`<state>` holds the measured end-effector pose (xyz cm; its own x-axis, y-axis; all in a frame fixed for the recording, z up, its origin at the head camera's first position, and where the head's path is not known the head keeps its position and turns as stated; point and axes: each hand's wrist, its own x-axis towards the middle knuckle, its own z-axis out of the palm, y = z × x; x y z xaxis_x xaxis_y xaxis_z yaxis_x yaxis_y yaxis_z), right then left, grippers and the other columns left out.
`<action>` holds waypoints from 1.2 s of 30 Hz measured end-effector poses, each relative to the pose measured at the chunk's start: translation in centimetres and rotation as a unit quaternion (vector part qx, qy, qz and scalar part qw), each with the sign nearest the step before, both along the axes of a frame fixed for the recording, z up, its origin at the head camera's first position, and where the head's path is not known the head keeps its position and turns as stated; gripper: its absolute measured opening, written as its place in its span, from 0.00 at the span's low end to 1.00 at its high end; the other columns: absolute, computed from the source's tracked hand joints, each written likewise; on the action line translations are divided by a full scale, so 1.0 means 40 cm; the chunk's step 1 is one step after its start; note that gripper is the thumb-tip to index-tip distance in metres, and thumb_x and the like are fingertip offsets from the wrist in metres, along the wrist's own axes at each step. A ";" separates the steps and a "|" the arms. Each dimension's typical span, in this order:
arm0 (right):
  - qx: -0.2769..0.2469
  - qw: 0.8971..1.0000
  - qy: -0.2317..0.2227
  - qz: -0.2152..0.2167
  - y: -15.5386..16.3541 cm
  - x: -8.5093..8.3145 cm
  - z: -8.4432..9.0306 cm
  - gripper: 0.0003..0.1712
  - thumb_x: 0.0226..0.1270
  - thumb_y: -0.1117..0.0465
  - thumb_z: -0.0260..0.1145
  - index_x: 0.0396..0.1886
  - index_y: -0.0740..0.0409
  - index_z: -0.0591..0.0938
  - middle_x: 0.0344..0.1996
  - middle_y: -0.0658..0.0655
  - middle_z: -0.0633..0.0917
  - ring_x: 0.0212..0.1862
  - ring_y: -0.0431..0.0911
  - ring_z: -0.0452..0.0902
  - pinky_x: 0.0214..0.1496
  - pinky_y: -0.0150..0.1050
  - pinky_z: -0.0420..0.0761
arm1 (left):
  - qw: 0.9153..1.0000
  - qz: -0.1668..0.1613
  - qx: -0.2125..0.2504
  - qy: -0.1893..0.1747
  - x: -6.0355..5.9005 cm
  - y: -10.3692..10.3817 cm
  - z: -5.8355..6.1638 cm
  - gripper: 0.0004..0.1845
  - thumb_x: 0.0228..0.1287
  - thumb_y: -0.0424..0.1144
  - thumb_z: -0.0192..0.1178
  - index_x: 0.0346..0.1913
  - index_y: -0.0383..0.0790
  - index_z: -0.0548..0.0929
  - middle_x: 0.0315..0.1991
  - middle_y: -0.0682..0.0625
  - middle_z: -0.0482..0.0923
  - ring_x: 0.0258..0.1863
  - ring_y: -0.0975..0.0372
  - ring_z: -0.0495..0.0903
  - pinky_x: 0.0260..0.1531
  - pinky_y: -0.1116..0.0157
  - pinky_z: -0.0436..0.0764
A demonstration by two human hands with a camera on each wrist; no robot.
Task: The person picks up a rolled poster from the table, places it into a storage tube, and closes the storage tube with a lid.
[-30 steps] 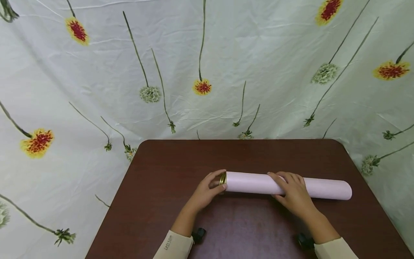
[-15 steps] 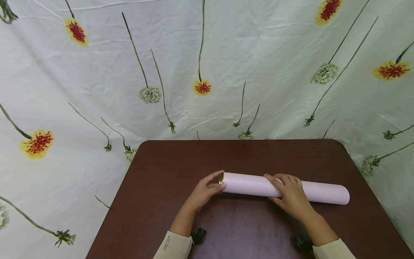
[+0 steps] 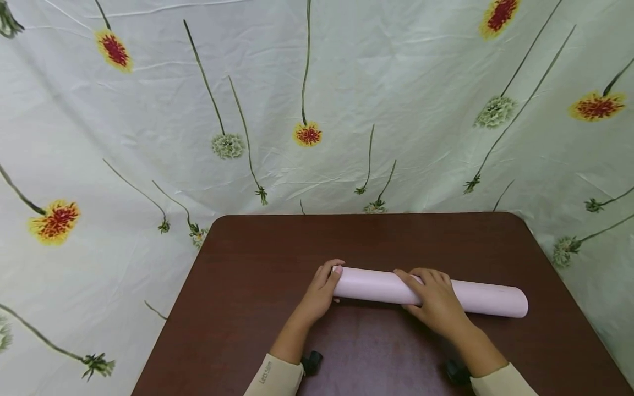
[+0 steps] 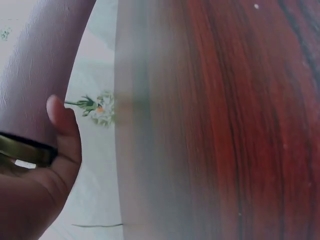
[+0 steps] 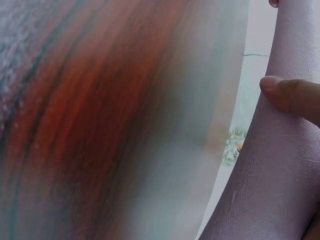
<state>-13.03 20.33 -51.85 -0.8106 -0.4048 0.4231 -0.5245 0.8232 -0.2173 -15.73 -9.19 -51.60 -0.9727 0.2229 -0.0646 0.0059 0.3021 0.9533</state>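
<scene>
Two hands on the tube (image 3: 431,291): your left hand (image 3: 319,294) cups its 9 o'clock end, right hand (image 3: 436,302) curls over mid-span; ease either grasp and it may roll toward 6 o'clock off the table (image 3: 247,264).

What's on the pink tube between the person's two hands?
Nothing: in the head view, only a bare stretch of the pink tube runs from the left hand at its end to the right hand gripping its middle.

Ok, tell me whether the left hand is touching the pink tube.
Touching. The left wrist view shows the left hand wrapped round the pink tube at its gold-rimmed end, thumb pressed flat on the tube's side.
</scene>
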 end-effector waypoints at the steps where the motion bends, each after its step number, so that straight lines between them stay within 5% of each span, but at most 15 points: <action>1: 0.002 1.000 -0.001 0.000 -0.001 0.001 0.001 0.51 0.41 0.54 0.86 0.70 0.41 0.75 0.50 0.57 0.80 0.55 0.59 0.76 0.56 0.58 0.67 | 1.000 0.005 -0.004 0.000 0.000 0.003 0.001 0.23 0.81 0.56 0.43 0.66 0.47 0.72 0.61 0.37 0.67 0.39 0.54 0.75 0.34 0.51 0.84; 5: 0.006 1.000 -0.001 0.001 -0.008 0.002 0.006 0.52 0.41 0.53 0.86 0.70 0.40 0.74 0.50 0.57 0.80 0.55 0.59 0.75 0.57 0.58 0.67 | 1.000 0.003 -0.010 -0.007 0.001 0.004 0.003 0.27 0.78 0.60 0.45 0.65 0.44 0.70 0.60 0.39 0.68 0.41 0.54 0.75 0.36 0.56 0.81; 13: 0.014 1.000 -0.008 -0.001 -0.027 -0.002 0.009 0.51 0.42 0.53 0.86 0.70 0.40 0.75 0.50 0.57 0.80 0.55 0.59 0.75 0.57 0.58 0.68 | 0.999 0.028 -0.019 0.005 0.002 0.003 0.003 0.30 0.67 0.59 0.63 0.66 0.51 0.70 0.64 0.44 0.71 0.57 0.52 0.75 0.57 0.52 0.72; 22: 0.014 1.000 0.024 0.003 -0.041 -0.002 0.020 0.51 0.40 0.55 0.87 0.69 0.41 0.76 0.49 0.59 0.81 0.54 0.59 0.76 0.56 0.58 0.69 | 0.999 0.044 0.030 0.002 0.002 0.004 -0.002 0.30 0.66 0.55 0.65 0.63 0.45 0.68 0.57 0.41 0.71 0.47 0.53 0.76 0.42 0.61 0.76; 36: 0.019 0.999 0.039 0.006 -0.068 -0.006 0.026 0.51 0.39 0.54 0.87 0.69 0.42 0.76 0.49 0.60 0.80 0.53 0.59 0.76 0.54 0.56 0.70 | 0.993 0.091 0.071 0.009 0.008 0.002 0.000 0.22 0.69 0.48 0.63 0.59 0.46 0.68 0.53 0.40 0.72 0.44 0.56 0.76 0.42 0.63 0.75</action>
<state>-13.25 17.61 -50.81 -0.7701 -0.4313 0.4701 -0.5491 0.8232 -0.1443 -15.40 -9.10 -51.60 -0.9984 0.0495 -0.0282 -0.0198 0.1620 0.9866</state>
